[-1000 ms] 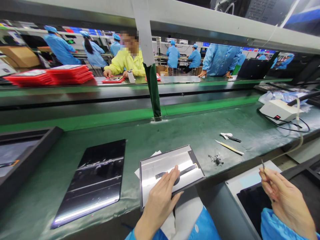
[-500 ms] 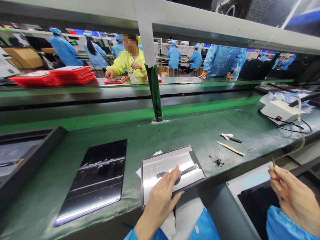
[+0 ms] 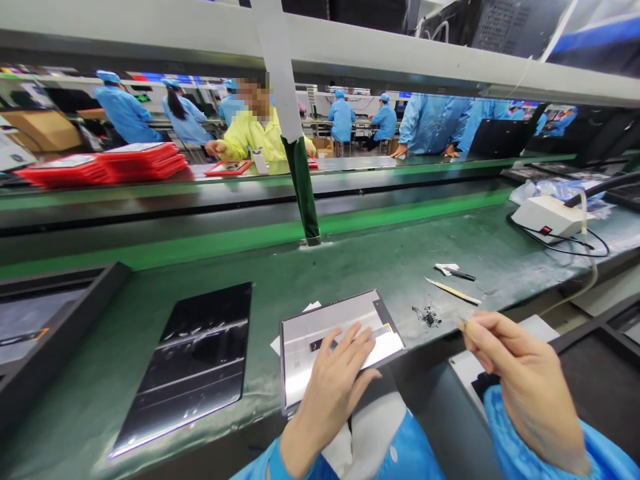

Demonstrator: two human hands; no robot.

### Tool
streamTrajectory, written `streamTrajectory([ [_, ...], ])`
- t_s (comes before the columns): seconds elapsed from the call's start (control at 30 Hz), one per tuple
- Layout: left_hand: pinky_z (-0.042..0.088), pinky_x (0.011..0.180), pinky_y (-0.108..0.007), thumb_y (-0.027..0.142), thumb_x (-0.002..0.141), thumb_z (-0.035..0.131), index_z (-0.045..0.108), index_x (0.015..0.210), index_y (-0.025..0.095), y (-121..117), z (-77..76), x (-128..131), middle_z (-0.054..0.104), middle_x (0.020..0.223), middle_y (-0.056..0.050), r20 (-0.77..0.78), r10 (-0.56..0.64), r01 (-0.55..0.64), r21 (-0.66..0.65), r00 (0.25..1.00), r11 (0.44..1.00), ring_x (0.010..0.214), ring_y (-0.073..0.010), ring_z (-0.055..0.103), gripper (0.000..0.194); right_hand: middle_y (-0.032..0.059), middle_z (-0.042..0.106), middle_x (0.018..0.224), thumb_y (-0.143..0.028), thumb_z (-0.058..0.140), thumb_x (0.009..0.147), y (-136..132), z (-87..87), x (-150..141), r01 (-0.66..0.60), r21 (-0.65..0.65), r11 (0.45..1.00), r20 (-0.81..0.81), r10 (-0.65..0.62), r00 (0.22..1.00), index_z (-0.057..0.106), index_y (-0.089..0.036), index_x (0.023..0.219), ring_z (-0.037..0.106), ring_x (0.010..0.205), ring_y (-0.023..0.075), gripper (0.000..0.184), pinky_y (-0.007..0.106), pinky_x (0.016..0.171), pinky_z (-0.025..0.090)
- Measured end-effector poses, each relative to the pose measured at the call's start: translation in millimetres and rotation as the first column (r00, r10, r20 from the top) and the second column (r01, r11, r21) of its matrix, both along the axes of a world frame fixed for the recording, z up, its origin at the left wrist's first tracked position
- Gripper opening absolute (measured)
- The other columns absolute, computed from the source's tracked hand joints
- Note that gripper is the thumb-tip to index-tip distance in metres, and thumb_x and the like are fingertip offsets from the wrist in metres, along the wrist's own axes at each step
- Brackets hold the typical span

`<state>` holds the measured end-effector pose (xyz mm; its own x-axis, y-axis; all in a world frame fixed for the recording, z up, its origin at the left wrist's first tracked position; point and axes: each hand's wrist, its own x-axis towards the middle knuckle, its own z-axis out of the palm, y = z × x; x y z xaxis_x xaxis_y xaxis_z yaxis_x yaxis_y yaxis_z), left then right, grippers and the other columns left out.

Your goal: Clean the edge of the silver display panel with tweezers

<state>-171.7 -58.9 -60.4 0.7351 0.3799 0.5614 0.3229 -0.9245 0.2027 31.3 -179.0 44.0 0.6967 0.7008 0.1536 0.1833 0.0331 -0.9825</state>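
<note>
My left hand (image 3: pixel 333 383) lies with fingers spread over the silver back of a display panel (image 3: pixel 300 353) at the bench's front edge. Part of a dark flex strip (image 3: pixel 316 345) on the panel shows beside the fingers. To the right, my right hand (image 3: pixel 523 380) is closed in a pinch, raised off the bench. A small blurred tip pokes out of that pinch; its kind is unclear. Nearest to it are a pile of black scraps (image 3: pixel 429 317) and a slim yellow-handled knife (image 3: pixel 455 291). A glossy black screen (image 3: pixel 203 360) rests left of the panel.
White paper (image 3: pixel 312 306) sticks out behind the panel. A dark-handled tool (image 3: pixel 461 274) lies behind the knife. A white device (image 3: pixel 547 217) with cables stands at right. Black trays (image 3: pixel 113 277) flank the bench. A green post (image 3: pixel 305 200) rises at the back; co-workers sit beyond.
My right hand has moved left, closer to the panel and the black scraps, still pinched. My left hand's fingers have spread more on the panel. The view has shifted slightly.
</note>
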Motion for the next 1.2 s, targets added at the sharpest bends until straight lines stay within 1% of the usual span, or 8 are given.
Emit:
streamTrajectory([
  [0.17,0.037,0.11,-0.06,0.02,0.097,0.053,0.067,0.091,0.022,4.3,9.7,24.5,0.058,0.142,-0.009,-0.01,-0.061,0.058,-0.194,0.998,0.979,0.144,-0.0306,0.038,0.015,-0.0017,0.052,0.059,-0.052,0.073,0.077,27.9,-14.5,-8.5,-0.079,0.057,0.995,-0.035,0.081,0.996,0.066,-0.019,0.066,0.037,0.049,0.0107,0.036,0.024,0.045,0.031],
  [0.3,0.035,0.11,-0.064,0.01,0.094,0.05,0.064,0.082,0.02,10.0,12.0,17.8,0.055,0.145,-0.012,-0.065,-0.048,0.036,-0.182,0.997,0.983,0.147,-0.0324,0.031,0.021,-0.0019,0.053,0.056,-0.056,0.07,0.077,30.7,-65.8,-15.8,-0.063,-0.015,0.998,-0.018,0.062,0.998,0.065,-0.019,0.065,0.045,0.052,0.0134,0.039,0.025,0.049,0.036],
  [0.4,0.037,0.109,-0.063,0.009,0.093,0.051,0.064,0.083,0.02,12.3,14.4,12.3,0.053,0.146,-0.011,-0.095,-0.07,0.052,-0.178,0.993,0.983,0.146,-0.0327,0.032,0.02,-0.0007,0.056,0.058,-0.052,0.064,0.084,18.6,-108.2,-31.9,-0.192,-0.189,0.963,0.034,0.201,0.979,0.065,-0.02,0.064,0.05,0.057,0.016,0.038,0.025,0.053,0.038],
  [0.5,0.037,0.11,-0.061,0.009,0.092,0.053,0.065,0.082,0.021,14.8,15.7,19.5,0.052,0.147,-0.008,-0.107,-0.094,0.072,-0.192,0.99,0.979,0.147,-0.0303,0.032,0.019,-0.0005,0.06,0.062,-0.047,0.06,0.088,8.3,-130.0,-48.0,-0.238,-0.226,0.945,0.083,0.262,0.962,0.065,-0.021,0.067,0.051,0.059,0.0162,0.034,0.026,0.056,0.037],
  [0.7,0.037,0.109,-0.062,0.008,0.088,0.057,0.064,0.077,0.02,26.2,-0.8,40.6,0.054,0.146,-0.01,-0.151,-0.069,0.041,-0.185,0.986,0.982,0.146,-0.0339,0.032,0.017,-0.0019,0.053,0.058,-0.056,0.07,0.078,15.5,-139.9,-50.7,-0.349,-0.107,0.931,-0.253,0.314,0.915,0.063,-0.019,0.062,0.043,0.055,0.0132,0.04,0.025,0.052,0.033],
  [0.9,0.04,0.106,-0.062,0.006,0.094,0.046,0.059,0.081,0.018,8.8,-19.6,13.1,0.051,0.147,-0.014,-0.119,0.069,-0.075,-0.044,0.99,0.996,0.149,-0.0352,0.024,0.022,-0.0041,0.048,0.054,-0.072,0.068,0.069,23.3,-150.6,-51.6,-0.384,-0.072,0.92,-0.463,0.31,0.83,0.062,-0.017,0.067,0.026,0.04,0.0058,0.055,0.023,0.041,0.016],
  [1.07,0.035,0.11,-0.062,0.005,0.093,0.047,0.057,0.08,0.018,-12.1,-9.2,12.0,0.044,0.153,-0.017,-0.151,0.005,0.01,0.098,0.989,0.995,0.151,-0.0347,0.018,0.021,-0.0044,0.048,0.053,-0.074,0.071,0.066,19.1,-145.3,-59.1,-0.352,-0.073,0.933,-0.493,0.273,0.826,0.061,-0.017,0.066,0.027,0.042,0.006,0.058,0.023,0.043,0.016],
  [1.2,0.032,0.112,-0.063,0.006,0.092,0.05,0.058,0.082,0.017,4.7,2.3,35.5,0.047,0.15,-0.018,-0.214,-0.077,0.102,0.105,0.974,0.989,0.149,-0.0342,0.023,0.017,-0.0043,0.048,0.052,-0.073,0.075,0.061,17.2,-142.1,-59.8,-0.352,-0.078,0.933,-0.471,0.277,0.837,0.06,-0.017,0.06,0.03,0.043,0.0067,0.057,0.024,0.044,0.016],
])
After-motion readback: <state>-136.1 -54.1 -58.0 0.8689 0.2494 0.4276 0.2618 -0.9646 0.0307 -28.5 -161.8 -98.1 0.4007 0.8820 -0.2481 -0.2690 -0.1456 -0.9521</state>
